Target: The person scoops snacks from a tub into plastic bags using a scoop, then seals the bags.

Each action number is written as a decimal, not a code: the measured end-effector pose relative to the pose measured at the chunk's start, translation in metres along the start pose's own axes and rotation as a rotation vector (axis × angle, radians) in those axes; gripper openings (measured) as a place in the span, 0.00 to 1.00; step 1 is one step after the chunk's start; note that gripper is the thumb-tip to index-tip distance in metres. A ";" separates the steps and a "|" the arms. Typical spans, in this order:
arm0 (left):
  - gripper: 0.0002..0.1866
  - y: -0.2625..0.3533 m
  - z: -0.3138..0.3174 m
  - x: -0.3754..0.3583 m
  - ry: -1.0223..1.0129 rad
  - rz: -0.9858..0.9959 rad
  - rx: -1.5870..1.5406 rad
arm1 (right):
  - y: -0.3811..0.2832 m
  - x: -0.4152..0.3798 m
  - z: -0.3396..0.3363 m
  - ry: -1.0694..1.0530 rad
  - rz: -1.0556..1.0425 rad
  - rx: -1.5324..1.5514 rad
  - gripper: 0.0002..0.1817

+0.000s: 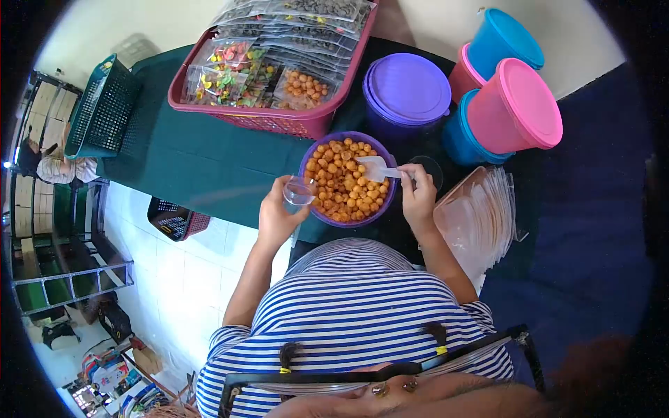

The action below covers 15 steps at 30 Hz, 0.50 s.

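A purple tub [306, 155] full of round orange snack balls [341, 191] stands at the table's front edge. My right hand [419, 194] grips the handle of a white plastic scoop [376, 168], whose blade rests on the snack balls at the tub's right side. My left hand [277, 209] holds a small clear plastic cup [299, 191] at the tub's left rim. Whether anything lies in the cup is hard to make out. Close to my right hand lies a stack of clear plastic bags [481, 212].
Behind the tub stands a maroon basket [258, 120] of filled packets. A lidded purple tub [408, 90] stands to its right, with pink tubs [514, 104] and blue tubs [503, 40] further right. A green basket [104, 108] sits far left. Another basket [175, 219] is below the table edge.
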<state>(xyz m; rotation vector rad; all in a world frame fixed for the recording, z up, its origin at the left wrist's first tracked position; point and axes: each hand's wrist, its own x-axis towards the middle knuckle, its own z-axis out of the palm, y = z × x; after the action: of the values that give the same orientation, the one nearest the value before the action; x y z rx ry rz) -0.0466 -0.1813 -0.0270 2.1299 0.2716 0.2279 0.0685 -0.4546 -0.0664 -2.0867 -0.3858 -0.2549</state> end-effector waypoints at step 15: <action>0.40 -0.009 0.010 -0.004 0.016 0.021 0.151 | 0.021 -0.020 0.019 -0.104 0.427 0.540 0.06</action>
<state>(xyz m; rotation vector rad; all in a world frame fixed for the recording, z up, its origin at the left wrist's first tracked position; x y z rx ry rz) -0.0491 -0.1855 -0.0398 2.2821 0.2836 0.2433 0.0585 -0.4520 -0.0997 -1.5985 -0.0490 0.1967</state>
